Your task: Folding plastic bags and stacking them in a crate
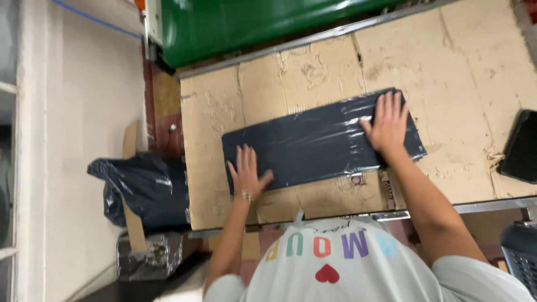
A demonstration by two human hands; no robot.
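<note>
A cardboard-covered worktable [458,72], its surface torn and creased, fills the scene, with a green machine housing [251,22] along its far edge and a pale floor to the left. On the table's middle lies a long, flat, dark package [313,142] wrapped in glossy plastic film, set at a slight angle, its left end near the table's near-left corner. The person's right hand [386,126] presses flat on the package's right end, fingers spread apart; the left hand [246,176] rests flat on its near-left corner, fingers apart, thumb out, gripping nothing. A bulging dark plastic bag [140,187] sits on the floor at the left, above a small film-wrapped bundle [148,254]; another dark flat item [523,148] lies at the table's right edge. The slick film could let the palms slide or the package skate across the cardboard towards the near edge; the ragged cardboard could also snag the wrap.
</note>
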